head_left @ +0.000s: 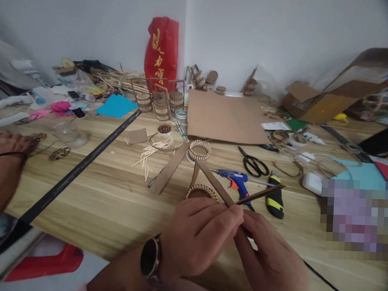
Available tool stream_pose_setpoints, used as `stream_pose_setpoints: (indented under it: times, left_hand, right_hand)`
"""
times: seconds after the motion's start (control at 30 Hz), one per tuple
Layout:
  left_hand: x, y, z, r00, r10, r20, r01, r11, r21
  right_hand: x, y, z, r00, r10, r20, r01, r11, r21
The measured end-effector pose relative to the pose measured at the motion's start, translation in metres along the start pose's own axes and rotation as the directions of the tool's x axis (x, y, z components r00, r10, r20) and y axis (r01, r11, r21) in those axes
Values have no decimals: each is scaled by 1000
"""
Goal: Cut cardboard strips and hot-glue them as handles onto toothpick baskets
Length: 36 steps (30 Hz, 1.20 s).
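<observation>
My left hand (199, 236), with a dark round watch on the wrist, pinches a brown cardboard strip (215, 180) between thumb and fingers. My right hand (269, 256) is closed on the same strip work, its fingertips touching those of my left. A dark strip end (262, 194) juts out to the right above my right hand, while the other part slants up and left, bent at its far end. Partly hidden behind my left hand is a small round stick-walled basket (201, 189). Another such basket (199, 150) stands just beyond it.
A blue glue gun (239, 182), black scissors (254, 163) and a yellow-black cutter (275, 198) lie to the right. Loose sticks (155, 150) and a cardboard strip (169, 170) lie left. Finished lidded buckets (162, 105) stand behind. Another person's hand (12, 146) holds beads at far left.
</observation>
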<state>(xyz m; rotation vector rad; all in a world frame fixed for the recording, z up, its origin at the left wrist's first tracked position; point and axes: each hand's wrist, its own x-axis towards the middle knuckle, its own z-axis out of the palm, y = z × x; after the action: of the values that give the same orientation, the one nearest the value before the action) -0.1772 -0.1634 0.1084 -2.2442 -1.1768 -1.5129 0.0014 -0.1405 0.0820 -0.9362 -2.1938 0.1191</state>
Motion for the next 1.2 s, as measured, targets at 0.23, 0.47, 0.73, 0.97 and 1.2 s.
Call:
stream_pose_setpoints:
  times: [0.23, 0.47, 0.73, 0.97, 1.2]
  left_hand:
    - [-4, -4, 1, 1000, -12, 17, 12, 1000, -9]
    - [-5, -5, 7, 1000, -14, 3, 14, 1000, -11]
    - [-2, -4, 8, 1000, -15, -14, 15, 1000, -7]
    - [0, -1, 10, 989, -129, -67, 126, 991, -46]
    - [9, -5, -1, 902, -429, -53, 412, 891, -191]
  right_hand:
    - [18, 4, -7, 969, 163, -188, -138, 981, 140]
    - [33, 7, -5, 989, 142, -31, -123, 930, 346]
    - [29, 9, -1, 989, 144, -34, -124, 934, 336]
    - [27, 4, -1, 987, 153, -48, -132, 947, 293]
    - [44, 1, 3, 994, 101, -32, -87, 951, 295]
